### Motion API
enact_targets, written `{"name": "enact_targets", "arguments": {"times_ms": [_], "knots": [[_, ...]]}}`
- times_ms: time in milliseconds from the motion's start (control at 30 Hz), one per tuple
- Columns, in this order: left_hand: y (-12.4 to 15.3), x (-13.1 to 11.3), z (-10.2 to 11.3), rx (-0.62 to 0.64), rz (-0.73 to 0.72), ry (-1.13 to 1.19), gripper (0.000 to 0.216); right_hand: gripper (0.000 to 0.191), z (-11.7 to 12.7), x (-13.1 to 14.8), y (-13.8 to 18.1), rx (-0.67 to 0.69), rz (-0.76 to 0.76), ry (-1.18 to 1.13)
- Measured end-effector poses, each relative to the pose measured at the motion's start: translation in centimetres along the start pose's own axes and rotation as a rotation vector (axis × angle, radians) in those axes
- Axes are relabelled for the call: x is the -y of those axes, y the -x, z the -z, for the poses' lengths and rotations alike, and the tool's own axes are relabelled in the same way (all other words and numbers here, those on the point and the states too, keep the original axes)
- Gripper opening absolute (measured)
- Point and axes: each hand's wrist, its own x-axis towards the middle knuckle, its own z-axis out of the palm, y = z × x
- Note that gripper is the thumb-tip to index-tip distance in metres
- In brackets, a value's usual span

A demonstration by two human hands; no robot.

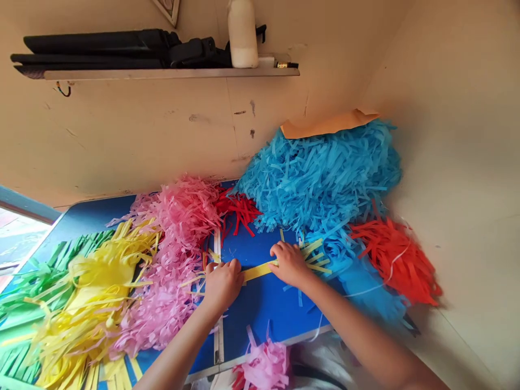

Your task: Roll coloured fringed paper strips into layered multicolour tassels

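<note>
Between my two hands a yellow fringed paper strip (258,271) is stretched over the blue table (260,309), its cut ends fanning out on both sides. My left hand (224,281) is closed around its left part, close to the pink fringe. On the right part, my right hand (289,262) pinches the strip between thumb and fingers, and yellow tassels spread beyond it. Light blue fringed paper (331,244) lies just right of my right hand. Pink fringed paper (162,298) is piled left of my left hand.
A big blue fringe heap (325,173) leans at the wall, orange paper (329,125) on top. Red fringe (400,260) lies right; yellow (97,287) and green (49,276) bundles lie left. Pink tassels (266,365) hang at the front edge. A shelf (170,74) holds a white bottle (242,35).
</note>
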Motion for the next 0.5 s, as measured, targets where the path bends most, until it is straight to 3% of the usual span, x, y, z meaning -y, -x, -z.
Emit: {"name": "enact_targets", "arguments": {"times_ms": [200,300,500], "knots": [[0.5,-0.6,0.9,-0.047,-0.349,-0.014,0.024,0.012,0.8,1.4,1.2,-0.027,0.358,0.109],[0.6,-1.5,1.1,-0.065,-0.364,-0.025,0.022,0.018,0.6,1.2,1.2,-0.034,0.469,0.167],[0.5,-2.6,0.9,-0.107,-0.277,-0.032,0.020,0.018,0.1,0.8,-0.2,-0.005,0.426,0.124]]}}
